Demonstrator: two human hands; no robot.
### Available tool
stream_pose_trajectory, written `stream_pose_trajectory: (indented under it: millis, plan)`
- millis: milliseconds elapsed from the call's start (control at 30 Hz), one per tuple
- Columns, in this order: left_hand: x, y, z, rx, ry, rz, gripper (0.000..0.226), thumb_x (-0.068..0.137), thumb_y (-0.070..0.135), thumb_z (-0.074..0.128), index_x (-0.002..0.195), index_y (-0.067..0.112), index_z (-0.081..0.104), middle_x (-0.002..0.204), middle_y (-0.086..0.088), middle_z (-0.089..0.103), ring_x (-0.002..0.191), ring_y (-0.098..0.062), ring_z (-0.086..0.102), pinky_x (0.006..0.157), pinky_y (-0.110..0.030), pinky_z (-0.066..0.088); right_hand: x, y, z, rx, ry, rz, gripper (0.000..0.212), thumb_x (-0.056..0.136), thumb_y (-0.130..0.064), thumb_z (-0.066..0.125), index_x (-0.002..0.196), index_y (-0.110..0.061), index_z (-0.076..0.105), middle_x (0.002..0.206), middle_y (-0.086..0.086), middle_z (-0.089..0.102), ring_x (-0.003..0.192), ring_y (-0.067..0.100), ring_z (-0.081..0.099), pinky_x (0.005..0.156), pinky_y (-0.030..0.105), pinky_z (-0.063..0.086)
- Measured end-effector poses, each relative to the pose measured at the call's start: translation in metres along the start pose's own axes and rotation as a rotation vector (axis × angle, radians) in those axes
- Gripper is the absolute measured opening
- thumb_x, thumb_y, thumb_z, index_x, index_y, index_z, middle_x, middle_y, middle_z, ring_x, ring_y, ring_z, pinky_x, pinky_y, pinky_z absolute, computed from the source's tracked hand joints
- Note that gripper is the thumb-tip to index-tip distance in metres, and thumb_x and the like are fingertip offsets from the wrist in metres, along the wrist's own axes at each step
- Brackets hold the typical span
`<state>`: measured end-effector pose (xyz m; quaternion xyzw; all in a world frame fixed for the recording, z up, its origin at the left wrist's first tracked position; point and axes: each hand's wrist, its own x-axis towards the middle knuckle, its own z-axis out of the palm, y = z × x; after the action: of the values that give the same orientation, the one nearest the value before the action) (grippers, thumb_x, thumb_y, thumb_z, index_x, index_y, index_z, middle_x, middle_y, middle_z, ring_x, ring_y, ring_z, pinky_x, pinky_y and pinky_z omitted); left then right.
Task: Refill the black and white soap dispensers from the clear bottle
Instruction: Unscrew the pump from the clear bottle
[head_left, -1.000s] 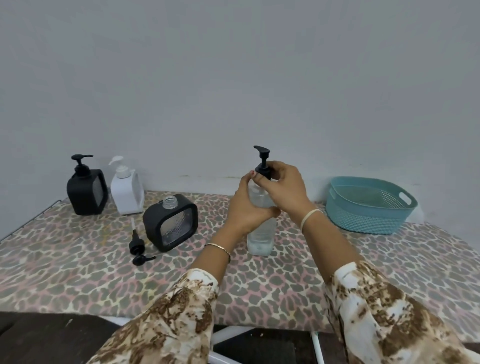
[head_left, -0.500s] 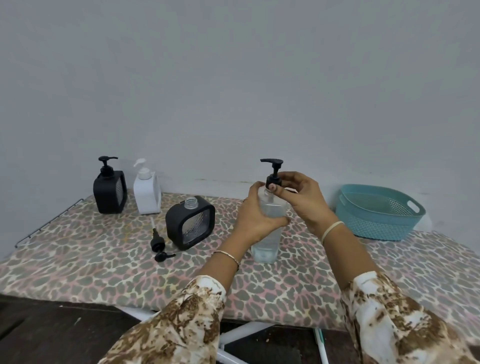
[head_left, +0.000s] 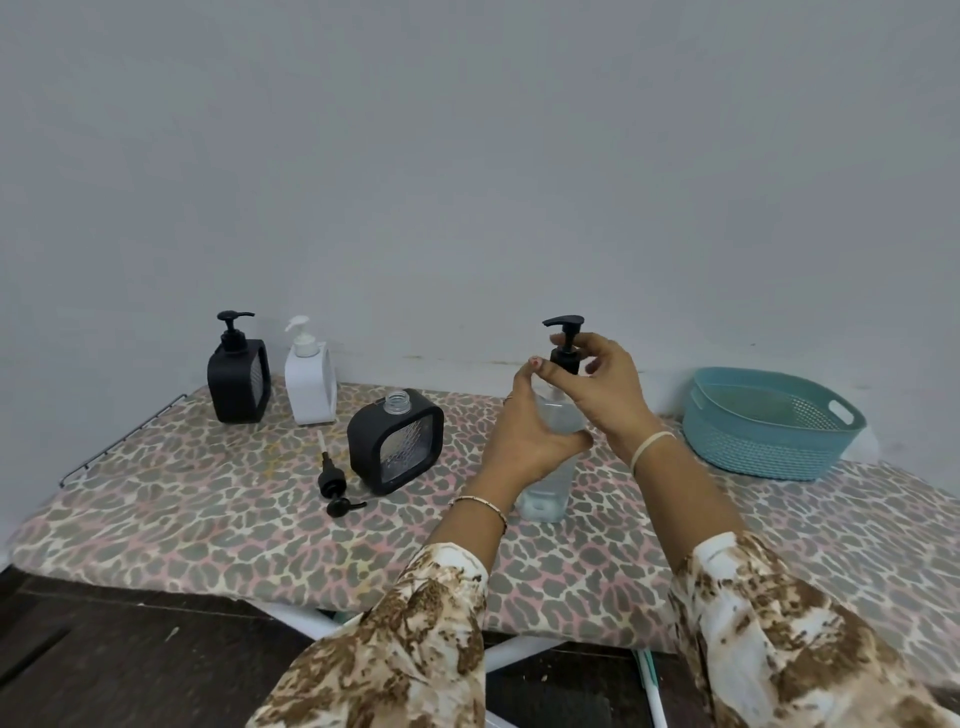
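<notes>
From the head view, the clear bottle (head_left: 545, 493) stands upright on the leopard-print table cover (head_left: 208, 519). The left hand (head_left: 530, 431) wraps around its body, and the right hand (head_left: 608, 395) pinches its black pump (head_left: 566, 348) at the collar. To the left sits an uncapped black dispenser (head_left: 397, 441) with a loose pump (head_left: 335, 483) lying beside it. A capped black dispenser (head_left: 239, 379) and a white dispenser (head_left: 310, 384) stand by the wall, and a teal basket (head_left: 769, 441) sits to the right.

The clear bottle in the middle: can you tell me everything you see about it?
The clear bottle looks like see-through plastic with a squarish base, and clear liquid shows inside. It stands upright on the leopard-print cover. A black pump sits on its neck. The left hand grips its body; the right hand holds the pump's collar.
</notes>
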<state>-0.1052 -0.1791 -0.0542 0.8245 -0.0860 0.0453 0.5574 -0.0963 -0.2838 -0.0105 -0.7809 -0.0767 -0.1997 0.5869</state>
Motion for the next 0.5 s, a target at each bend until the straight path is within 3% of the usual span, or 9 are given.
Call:
stream_pose_trajectory:
  millis: [133, 267, 367, 500]
  plan:
    - [0.001, -0.0016, -0.002, -0.048, -0.016, 0.021, 0.103, 0.07, 0.025, 0.082, 0.147, 0.031, 0.014, 0.127, 0.004, 0.047, 0.122, -0.02, 0.048, 0.087, -0.028, 0.043, -0.0069, -0.0012, -0.0004, 0.067, 0.079, -0.019, 0.035, 0.075, -0.02, 0.082, 0.105, -0.018, 0.064, 0.099, -0.004, 0.07, 0.093, 0.013, 0.062, 0.081, 0.022, 0.048]
    - [-0.0013, -0.0019, -0.0048, -0.043, -0.011, 0.0, 0.099, 0.065, 0.029, 0.08, 0.142, 0.035, 0.018, 0.125, 0.003, 0.051, 0.112, -0.019, 0.055, 0.091, -0.035, 0.051, -0.0075, -0.005, -0.0049, 0.156, -0.062, 0.022, 0.032, 0.086, -0.012, 0.071, 0.117, -0.01, 0.061, 0.108, 0.002, 0.069, 0.102, 0.007, 0.063, 0.077, 0.006, 0.046]
    - [-0.0038, 0.001, -0.0044, -0.047, 0.006, -0.005, 0.101, 0.057, 0.035, 0.078, 0.14, 0.036, 0.021, 0.128, -0.001, 0.053, 0.112, -0.022, 0.057, 0.091, -0.041, 0.052, -0.0045, -0.0038, -0.009, 0.202, -0.224, 0.073, 0.039, 0.095, -0.01, 0.059, 0.133, -0.005, 0.051, 0.124, 0.005, 0.064, 0.118, 0.011, 0.058, 0.098, 0.021, 0.046]
    - [-0.0032, 0.0002, -0.0054, -0.038, 0.03, -0.007, 0.104, 0.059, 0.034, 0.08, 0.143, 0.035, 0.019, 0.13, 0.0, 0.052, 0.116, -0.021, 0.054, 0.093, -0.041, 0.051, -0.0028, -0.0077, -0.0053, 0.171, -0.297, 0.096, 0.037, 0.094, -0.022, 0.061, 0.13, -0.014, 0.055, 0.124, -0.001, 0.062, 0.118, 0.008, 0.056, 0.1, 0.024, 0.042]
